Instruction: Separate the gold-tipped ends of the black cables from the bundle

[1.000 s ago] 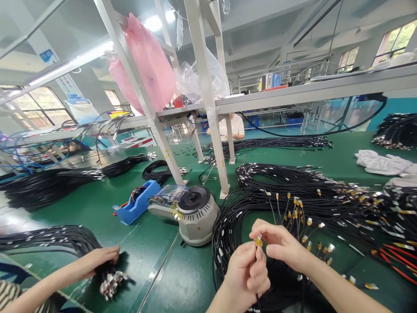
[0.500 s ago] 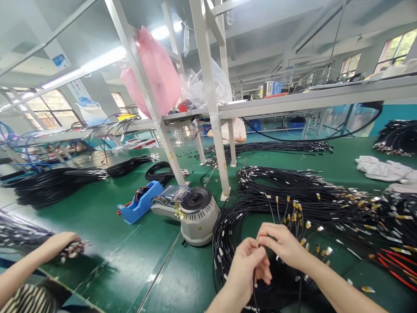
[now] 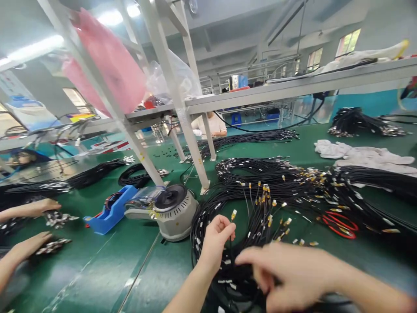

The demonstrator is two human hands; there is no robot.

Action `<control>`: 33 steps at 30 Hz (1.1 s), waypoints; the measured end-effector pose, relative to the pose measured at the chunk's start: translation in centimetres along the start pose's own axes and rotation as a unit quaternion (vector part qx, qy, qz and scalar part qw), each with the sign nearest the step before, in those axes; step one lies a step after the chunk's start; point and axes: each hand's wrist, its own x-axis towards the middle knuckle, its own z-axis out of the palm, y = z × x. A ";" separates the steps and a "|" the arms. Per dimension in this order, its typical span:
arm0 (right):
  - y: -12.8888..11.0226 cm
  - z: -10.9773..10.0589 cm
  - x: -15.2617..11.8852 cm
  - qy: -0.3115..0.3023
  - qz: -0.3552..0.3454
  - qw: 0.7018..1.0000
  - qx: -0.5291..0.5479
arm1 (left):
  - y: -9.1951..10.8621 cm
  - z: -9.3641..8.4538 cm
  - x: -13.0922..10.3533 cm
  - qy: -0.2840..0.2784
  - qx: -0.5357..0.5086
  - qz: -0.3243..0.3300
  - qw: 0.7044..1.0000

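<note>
My left hand point(image 3: 216, 239) pinches a thin black cable point(image 3: 231, 245) just below its end, which points up and carries a yellow-and-white tag point(image 3: 233, 214). Close by on the right, my right hand point(image 3: 286, 269) is blurred, its index finger stretched towards that cable and the other fingers bent; nothing shows between them. Under and around both hands lies a big coiled bundle of black cables point(image 3: 203, 217) with white labels. Several yellow-tagged cable ends point(image 3: 265, 195) stand up behind my hands.
Left of the bundle stand a round grey tape dispenser point(image 3: 177, 217) and a blue tape holder point(image 3: 112, 213). A co-worker's hands point(image 3: 31, 245) grip cable bundles at far left. White shelf posts point(image 3: 192, 152) rise from the green table point(image 3: 94, 269). White gloves point(image 3: 365, 154) and red wires point(image 3: 340, 224) lie right.
My hands were together on the cable; now the right has moved away, down and right, and the left holds the tagged end upright. The view has swung right. A second co-worker's hand shows.
</note>
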 end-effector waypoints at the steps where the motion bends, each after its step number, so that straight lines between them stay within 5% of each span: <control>1: -0.8 2.3 0.1 -0.027 0.000 1.000 -0.013 | -0.2 0.3 0.1 0.022 0.002 0.013 1.000; 4: -1.6 8.5 1.8 0.017 -0.012 0.996 -0.088 | -0.6 0.8 0.6 0.074 -0.010 0.038 0.997; 6: -0.8 9.8 2.8 0.048 0.003 0.995 -0.087 | -0.5 0.6 0.9 0.104 0.000 0.063 0.993; 9: 2.0 7.5 2.8 0.219 0.091 0.971 0.025 | 0.2 -0.9 0.9 0.146 0.035 0.101 0.983; 12: 5.8 4.0 1.9 0.262 0.165 0.949 0.067 | 0.6 -2.3 -0.4 0.081 0.160 0.093 0.979; 14: 7.9 2.6 1.6 0.265 0.189 0.944 0.061 | 0.0 -2.3 -1.8 -0.038 0.348 0.086 0.933; 16: 8.8 2.1 1.3 0.273 0.204 0.939 0.040 | -1.2 -1.2 -3.1 -0.135 0.529 0.085 0.834; 18: 8.7 2.0 0.8 0.287 0.213 0.934 0.001 | -2.6 0.5 -3.9 -0.170 0.631 0.069 0.754; 20: 7.7 2.6 -0.4 0.301 0.217 0.927 -0.048 | -3.6 2.1 -4.1 -0.183 0.683 0.055 0.705; 25: 4.9 7.9 -5.2 0.249 0.175 0.931 -0.201 | -4.2 3.6 -3.5 -0.217 0.723 0.078 0.651; 28: 4.4 11.5 -7.1 0.259 0.137 0.897 -0.330 | -3.9 3.7 -3.2 -0.229 0.737 0.092 0.629; 33: 3.8 13.0 -7.9 0.291 0.131 0.880 -0.352 | -3.7 4.2 -1.8 -0.226 0.758 0.080 0.606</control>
